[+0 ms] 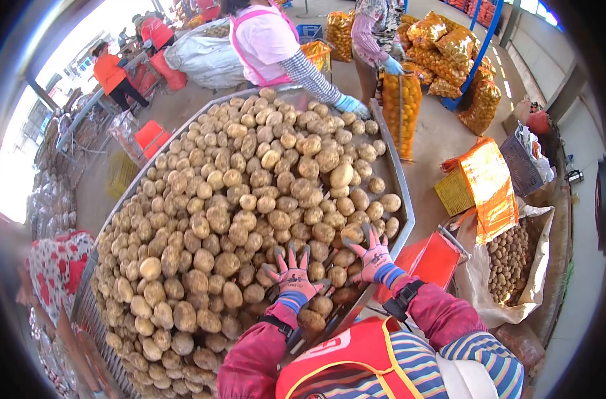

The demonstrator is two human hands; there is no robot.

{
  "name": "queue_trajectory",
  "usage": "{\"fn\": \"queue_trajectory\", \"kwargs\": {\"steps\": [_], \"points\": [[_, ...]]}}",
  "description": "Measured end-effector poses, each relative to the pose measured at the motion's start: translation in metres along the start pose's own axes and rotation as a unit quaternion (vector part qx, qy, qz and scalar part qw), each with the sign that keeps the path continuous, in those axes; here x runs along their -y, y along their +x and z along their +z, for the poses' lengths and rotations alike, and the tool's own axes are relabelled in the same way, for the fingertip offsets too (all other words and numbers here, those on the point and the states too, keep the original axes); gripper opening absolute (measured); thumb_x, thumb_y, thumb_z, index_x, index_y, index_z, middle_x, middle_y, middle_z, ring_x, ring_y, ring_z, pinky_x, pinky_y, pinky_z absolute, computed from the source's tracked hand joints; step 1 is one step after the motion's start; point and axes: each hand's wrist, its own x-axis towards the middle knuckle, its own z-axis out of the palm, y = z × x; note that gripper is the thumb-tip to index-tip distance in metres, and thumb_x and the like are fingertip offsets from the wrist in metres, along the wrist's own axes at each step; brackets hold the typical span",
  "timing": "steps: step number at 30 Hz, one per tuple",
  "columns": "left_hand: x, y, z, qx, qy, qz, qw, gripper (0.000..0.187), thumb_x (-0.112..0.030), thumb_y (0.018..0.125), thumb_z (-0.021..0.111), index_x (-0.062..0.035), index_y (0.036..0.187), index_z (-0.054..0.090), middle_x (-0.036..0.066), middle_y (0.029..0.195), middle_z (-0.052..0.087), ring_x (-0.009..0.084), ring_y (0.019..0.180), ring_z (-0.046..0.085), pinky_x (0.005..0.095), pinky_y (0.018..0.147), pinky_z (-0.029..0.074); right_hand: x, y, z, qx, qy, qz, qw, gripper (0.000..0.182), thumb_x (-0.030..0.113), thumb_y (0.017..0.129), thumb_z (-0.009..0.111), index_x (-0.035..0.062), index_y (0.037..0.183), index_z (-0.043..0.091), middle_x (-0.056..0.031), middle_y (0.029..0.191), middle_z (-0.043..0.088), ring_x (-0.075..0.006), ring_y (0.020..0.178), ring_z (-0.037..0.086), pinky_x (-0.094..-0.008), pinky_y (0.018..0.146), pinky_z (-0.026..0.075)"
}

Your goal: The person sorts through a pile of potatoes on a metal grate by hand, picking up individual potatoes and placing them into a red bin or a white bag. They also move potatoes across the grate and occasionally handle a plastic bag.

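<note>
A large heap of brown potatoes (216,219) fills a metal sorting table (399,193). My left hand (294,276), in a pink and grey glove with a blue striped cuff, rests over potatoes near the table's front edge, fingers spread. To its right, my right hand (375,256) wears a matching glove and lies at the table's right rim. Its fingers are stretched apart beside several potatoes. Neither hand grips anything that I can see; the undersides of both palms are hidden.
A co-worker's blue-gloved hand (351,106) touches the table's far end. Another person stands by an orange net sack (401,113). Red crate (423,266) and a white sack of small potatoes (509,266) lie at my right. Someone in a patterned top (60,266) is at left.
</note>
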Motion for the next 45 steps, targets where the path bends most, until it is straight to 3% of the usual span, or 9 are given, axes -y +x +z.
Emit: {"fn": "queue_trajectory", "kwargs": {"steps": [4,7,14,17,27,34,37,42,45], "points": [[0.003,0.023,-0.016,0.024,0.055,0.104,0.993,0.102,-0.062,0.063,0.071,-0.0201,0.145,0.028,0.013,0.153,0.011,0.0378,0.141,0.006,0.0716,0.102,0.006,-0.008,0.017,-0.02,0.02,-0.027,-0.017,0.999,0.111,0.071,0.043,0.074,0.0224,0.138,0.042,-0.0314,0.147,0.009,-0.0465,0.139,0.005,-0.0665,0.106,0.007],[0.006,0.044,-0.013,0.055,0.052,0.13,0.989,0.103,-0.064,0.061,0.071,-0.0228,0.146,0.027,0.016,0.153,0.014,0.0365,0.141,0.008,0.0699,0.103,0.009,-0.025,0.053,-0.021,-0.115,0.022,-0.006,0.993,0.11,0.071,0.044,0.073,0.0126,0.133,0.047,-0.0242,0.148,0.015,-0.0405,0.139,0.01,-0.0634,0.108,0.005],[-0.02,0.08,-0.03,-0.085,0.009,0.133,0.987,0.101,-0.062,0.064,0.069,-0.0226,0.146,0.025,0.015,0.154,0.011,0.0376,0.141,0.003,0.0696,0.104,0.001,-0.047,0.125,-0.008,-0.3,0.054,-0.1,0.947,0.082,0.049,0.051,0.08,0.0229,0.125,0.053,-0.0167,0.14,0.033,-0.0434,0.134,0.02,-0.0649,0.106,0.014],[-0.026,0.115,-0.048,-0.011,0.008,0.111,0.994,0.101,-0.062,0.063,0.07,-0.0271,0.146,0.024,0.011,0.155,0.006,0.0383,0.141,0.0,0.0727,0.101,0.001,-0.056,0.144,-0.002,-0.331,0.071,-0.08,0.937,0.077,0.045,0.053,0.08,0.0267,0.123,0.054,-0.0162,0.139,0.033,-0.0436,0.133,0.022,-0.0656,0.105,0.015],[-0.04,0.168,-0.072,-0.024,0.094,0.082,0.992,0.096,-0.066,0.065,0.067,-0.0371,0.145,0.023,0.01,0.155,0.009,0.0399,0.141,0.002,0.0764,0.098,0.003,-0.059,0.191,-0.045,-0.263,0.084,0.102,0.956,0.077,0.041,0.069,0.075,0.0295,0.136,0.04,-0.0177,0.145,0.029,-0.0355,0.135,0.025,-0.0604,0.106,0.023],[0.019,0.073,-0.028,-0.162,-0.025,0.208,0.964,0.092,-0.062,0.067,0.066,-0.0156,0.14,0.036,0.016,0.147,0.028,0.0378,0.137,0.022,0.057,0.11,0.009,-0.101,0.16,-0.039,-0.222,0.026,0.109,0.969,0.082,0.044,0.081,0.063,0.0221,0.146,0.019,-0.0148,0.149,0.024,-0.0286,0.137,0.027,-0.0485,0.111,0.018],[0.061,-0.02,0.009,-0.178,-0.138,0.189,0.956,0.086,-0.051,0.065,0.071,-0.0141,0.136,0.041,0.016,0.142,0.036,0.0386,0.132,0.029,0.0562,0.11,0.013,-0.109,0.11,-0.031,-0.12,-0.025,0.07,0.99,0.077,0.043,0.084,0.06,0.0177,0.146,0.023,-0.0156,0.151,0.022,-0.0326,0.137,0.025,-0.0498,0.112,0.015],[0.072,-0.148,0.062,-0.125,-0.149,0.185,0.963,0.079,-0.046,0.063,0.072,-0.0194,0.133,0.046,0.015,0.14,0.038,0.0378,0.13,0.033,0.0608,0.108,0.012,-0.028,0.017,-0.003,-0.186,0.043,-0.163,0.968,0.072,0.042,0.073,0.067,0.0199,0.136,0.042,-0.017,0.142,0.036,-0.0355,0.134,0.029,-0.0566,0.11,0.013],[0.06,-0.161,0.126,-0.097,0.131,0.17,0.972,0.063,-0.046,0.074,0.06,-0.0269,0.132,0.047,0.015,0.14,0.038,0.0378,0.129,0.034,0.0648,0.105,0.011,0.047,-0.007,0.008,-0.053,0.022,-0.369,0.928,0.074,0.049,0.068,0.069,0.022,0.133,0.046,-0.0115,0.139,0.04,-0.0334,0.133,0.031,-0.0608,0.108,0.012]]}}
